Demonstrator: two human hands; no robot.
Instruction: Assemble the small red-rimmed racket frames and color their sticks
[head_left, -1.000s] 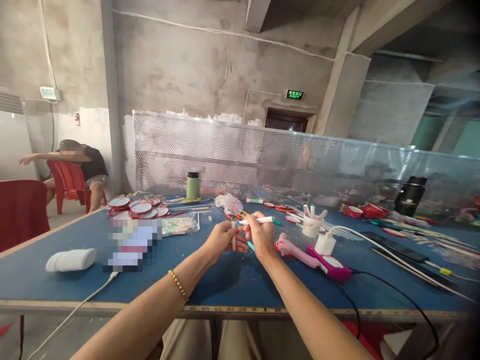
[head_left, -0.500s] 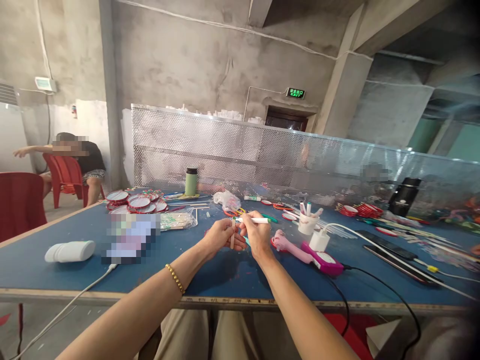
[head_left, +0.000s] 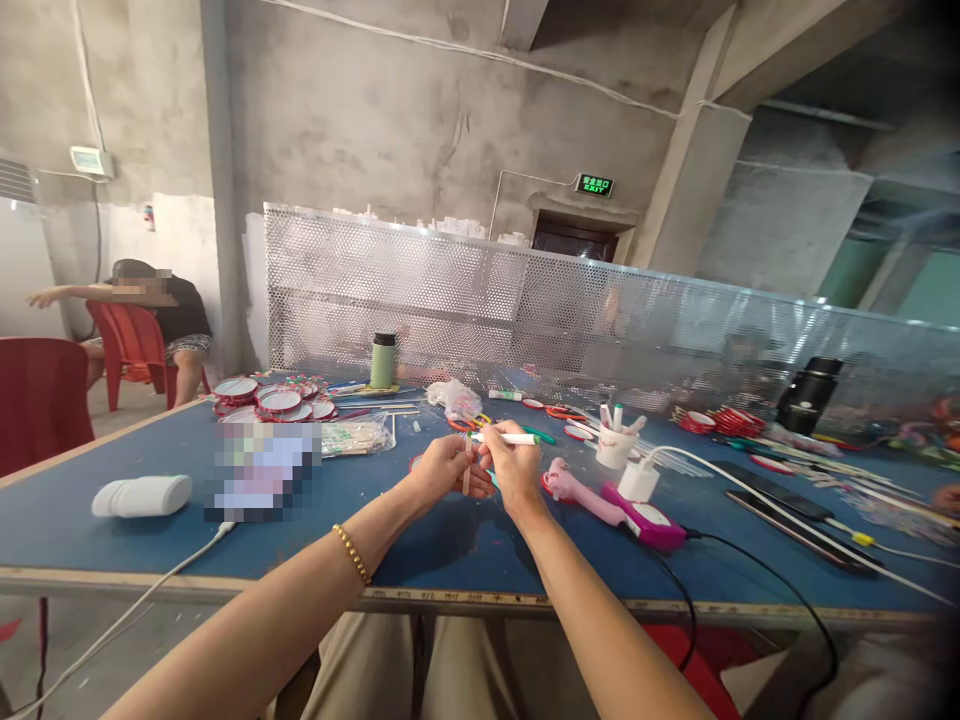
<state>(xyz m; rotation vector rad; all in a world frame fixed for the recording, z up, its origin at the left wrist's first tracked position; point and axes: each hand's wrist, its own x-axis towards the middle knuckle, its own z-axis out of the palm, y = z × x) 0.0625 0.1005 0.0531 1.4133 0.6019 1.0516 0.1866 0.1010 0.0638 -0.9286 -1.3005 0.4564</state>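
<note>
A thin, pale wooden stick (head_left: 466,482) stands roughly upright in my left hand (head_left: 439,468), pinched near its upper end with the other fingers curled behind it. My right hand (head_left: 514,472) grips a white marker (head_left: 519,438) with green ends, held almost level. The marker's tip meets or nearly meets the top of the stick; at this size I cannot tell which. Both hands are close together over the blue table (head_left: 300,548). A small teal piece shows partly behind my right hand.
A pink and magenta corded tool (head_left: 637,520) lies right of my hands, near a white cup of markers (head_left: 615,445) and a white charger (head_left: 639,482). Leftward are a phone (head_left: 262,475), a white bottle (head_left: 142,496) and red-rimmed discs (head_left: 277,400). A green flask (head_left: 382,360) stands behind.
My hands keep the same hold on the stick and marker, with hardly any movement. The view has shifted very slightly.
</note>
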